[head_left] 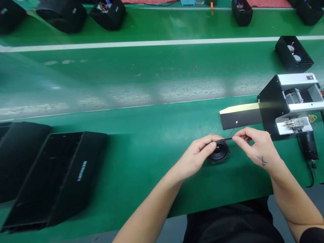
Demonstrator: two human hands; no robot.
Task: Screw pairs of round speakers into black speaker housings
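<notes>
A small round black speaker [218,152] is in my left hand [198,153], whose fingers and thumb close on its left rim. A thin black strip [227,139] runs along the speaker's upper edge. My right hand [255,146] pinches the strip's free right end between thumb and fingers, just right of the speaker. From behind the speaker a red and black wire [234,129] rises to a small white plug. The speaker's underside is hidden.
Right of my hands stands a silver and black dispensing machine [273,101], with a black, yellow-edged sheet [240,116] at its left. Large black speaker housings [68,175] stand at the left. An open black box [295,54] and more housings [108,15] sit on the green conveyor [152,67].
</notes>
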